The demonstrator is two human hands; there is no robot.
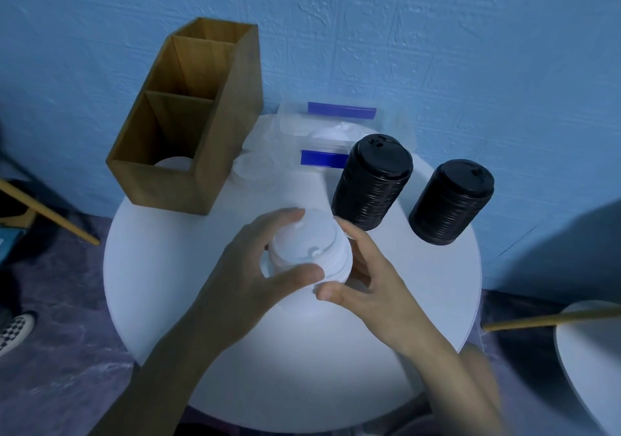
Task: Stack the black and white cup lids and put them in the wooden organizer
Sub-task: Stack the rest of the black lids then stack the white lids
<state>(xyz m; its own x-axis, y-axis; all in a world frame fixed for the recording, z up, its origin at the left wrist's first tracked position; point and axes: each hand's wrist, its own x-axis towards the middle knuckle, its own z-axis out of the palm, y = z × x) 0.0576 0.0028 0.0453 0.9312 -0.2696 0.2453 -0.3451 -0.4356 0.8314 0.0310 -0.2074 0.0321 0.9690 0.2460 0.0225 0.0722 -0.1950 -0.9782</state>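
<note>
A short stack of white cup lids (304,246) stands on the round white table (420,294), held from both sides. My left hand (255,267) grips its left side with thumb and fingers curled round it. My right hand (366,274) grips its right side. Two tall stacks of black lids (371,182) (452,200) stand to the right of centre. The wooden organizer (198,116) sits at the table's back left; white lids (174,163) show in its nearest compartment. A few loose white lids (252,167) lie just right of the organizer.
Clear plastic bags with blue strips (339,110) lie at the table's back, against the blue wall. A second white table edge (584,351) and a wooden leg (551,319) are at the right. A checkered shoe (15,330) is on the floor at left.
</note>
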